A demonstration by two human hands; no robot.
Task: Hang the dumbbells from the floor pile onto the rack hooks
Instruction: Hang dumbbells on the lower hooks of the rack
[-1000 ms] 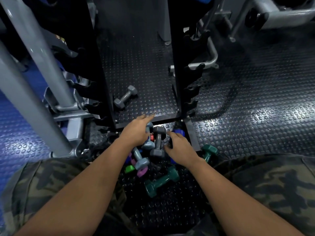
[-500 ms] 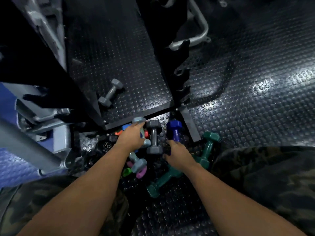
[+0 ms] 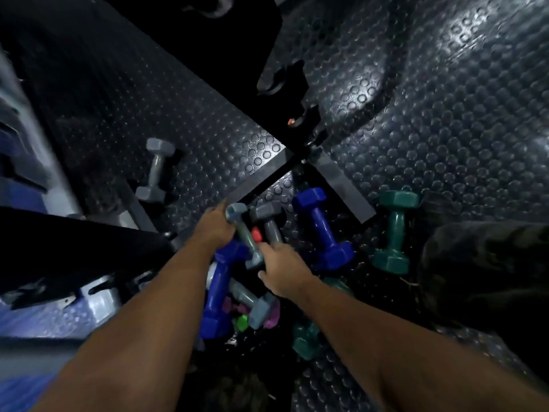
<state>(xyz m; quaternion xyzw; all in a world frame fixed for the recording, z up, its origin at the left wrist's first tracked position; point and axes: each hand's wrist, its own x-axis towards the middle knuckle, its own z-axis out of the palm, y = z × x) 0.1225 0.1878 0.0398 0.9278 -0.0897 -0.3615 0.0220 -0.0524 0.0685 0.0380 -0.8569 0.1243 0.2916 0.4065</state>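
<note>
Fingers (image 3: 228, 217) of the left hand (image 3: 215, 230) are curled around the upper head and shaft of a grey-blue dumbbell (image 3: 245, 233), which lies tilted on top of the floor pile. The right hand (image 3: 282, 267) sits at the lower head of the same dumbbell; its fingers point down into the pile, and whether they clasp that head or the dark grey dumbbell (image 3: 269, 223) just beside it cannot be told.

Touching the gripped dumbbell at 7 o'clock is a blue dumbbell (image 3: 219, 288) under the left wrist. A second blue dumbbell (image 3: 320, 230) lies at 3 o'clock, a green dumbbell (image 3: 393, 233) further out in the same direction. A lone grey dumbbell (image 3: 156, 171) rests at 10 o'clock on the studded rack base (image 3: 208, 120). Rack hooks (image 3: 282, 78) stand at 1 o'clock, dark and hard to read.

Risks, as judged from this position:
- Lifting from a stacked pile may shift neighbouring dumbbells, which could roll onto the fingers.
- A grip taken near one head leaves the far head unsupported; the dumbbell may swing and strike the rack frame.
- Poor light at the hooks makes a missed seating likely, and a dropped dumbbell would land in the pile below.
</note>
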